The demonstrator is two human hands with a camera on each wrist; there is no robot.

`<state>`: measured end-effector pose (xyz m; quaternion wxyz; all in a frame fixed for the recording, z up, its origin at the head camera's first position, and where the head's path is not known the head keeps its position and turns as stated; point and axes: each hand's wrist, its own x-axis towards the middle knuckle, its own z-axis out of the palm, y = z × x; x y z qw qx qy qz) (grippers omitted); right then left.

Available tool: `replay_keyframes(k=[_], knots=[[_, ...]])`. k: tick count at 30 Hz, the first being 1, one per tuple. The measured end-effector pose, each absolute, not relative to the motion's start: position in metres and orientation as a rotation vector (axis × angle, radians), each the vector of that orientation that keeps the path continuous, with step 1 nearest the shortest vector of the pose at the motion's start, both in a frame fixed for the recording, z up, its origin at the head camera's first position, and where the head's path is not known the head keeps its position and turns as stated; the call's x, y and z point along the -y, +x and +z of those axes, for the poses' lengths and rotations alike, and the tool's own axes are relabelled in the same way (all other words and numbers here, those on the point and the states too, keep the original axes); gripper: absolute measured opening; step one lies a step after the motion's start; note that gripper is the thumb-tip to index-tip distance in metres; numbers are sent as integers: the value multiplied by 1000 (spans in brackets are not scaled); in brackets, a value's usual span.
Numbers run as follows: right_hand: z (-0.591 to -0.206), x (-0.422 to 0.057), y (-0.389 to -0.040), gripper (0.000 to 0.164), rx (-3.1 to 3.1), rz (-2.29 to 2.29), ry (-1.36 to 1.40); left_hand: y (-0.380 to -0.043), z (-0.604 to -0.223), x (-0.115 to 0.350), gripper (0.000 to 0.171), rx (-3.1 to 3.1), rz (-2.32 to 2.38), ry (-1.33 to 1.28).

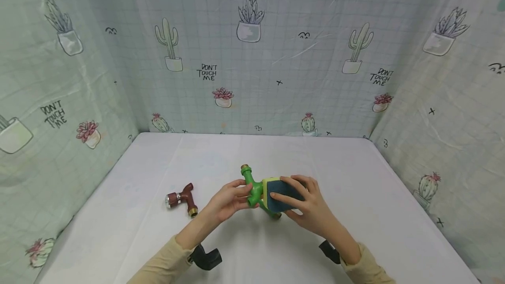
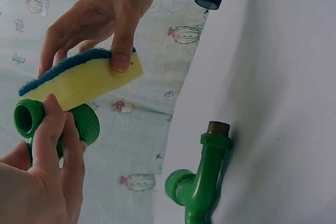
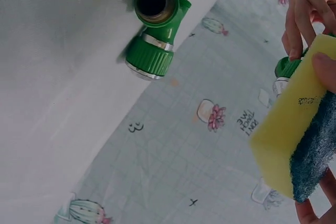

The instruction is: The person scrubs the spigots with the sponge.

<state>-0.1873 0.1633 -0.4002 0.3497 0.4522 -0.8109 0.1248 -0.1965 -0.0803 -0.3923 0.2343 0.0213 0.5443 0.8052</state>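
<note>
My left hand grips a green tap with a brass-coloured threaded end, and its open outlet shows in the left wrist view. In my right hand is a yellow sponge with a dark blue scouring side, fingers over the blue face and thumb on the yellow side. The yellow face is turned towards the held tap and lies right at it. A second green tap lies on the table, partly hidden behind the sponge in the head view; its ribbed knob shows in the right wrist view.
A dark red tap with a silver-rimmed knob lies to the left on the white table. Black devices sit at both wrists. Curtains printed with cacti rise behind and at both sides.
</note>
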Motion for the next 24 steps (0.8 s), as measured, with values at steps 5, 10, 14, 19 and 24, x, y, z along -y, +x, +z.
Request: replay_keyframes(k=[5, 10, 14, 19, 24], knots=[[-404, -164, -187, 71, 2092, 325, 1167, -197, -394, 81, 44, -1534, 2178, 76], [-402, -162, -184, 58, 2138, 360, 1148, -197, -396, 85, 48, -1636, 2145, 152], [-396, -158, -184, 55, 2204, 403, 1111, -195, -397, 87, 49, -1692, 2089, 301], [-392, -155, -188, 64, 2254, 440, 1052, -192, -396, 85, 49, -1819, 1998, 361], [-391, -153, -191, 62, 2295, 454, 1007, -190, -394, 82, 42, -1956, 1911, 375]])
